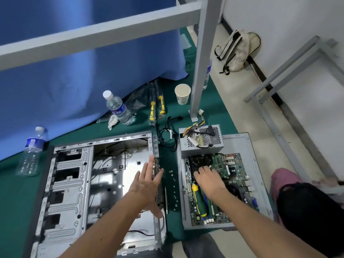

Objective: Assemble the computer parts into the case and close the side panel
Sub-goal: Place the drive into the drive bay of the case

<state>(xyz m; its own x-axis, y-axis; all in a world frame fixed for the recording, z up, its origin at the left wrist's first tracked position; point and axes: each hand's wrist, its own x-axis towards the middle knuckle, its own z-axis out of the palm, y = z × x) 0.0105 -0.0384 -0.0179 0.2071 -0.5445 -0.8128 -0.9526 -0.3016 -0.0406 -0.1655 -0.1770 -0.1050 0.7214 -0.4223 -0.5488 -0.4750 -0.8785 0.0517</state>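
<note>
The left hand (149, 181) is hovering, fingers spread, over the open case (74, 183), while the right hand (206, 175) is curling onto the motherboard (232, 175) (lying on the side panel (247, 146)).

Open grey metal computer case (74, 183) lying flat under the left hand (147, 185), green motherboard (223, 187) on the grey side panel (247, 151) under the right hand (206, 177), boxy power supply (201, 140) just beyond its fingers
</note>
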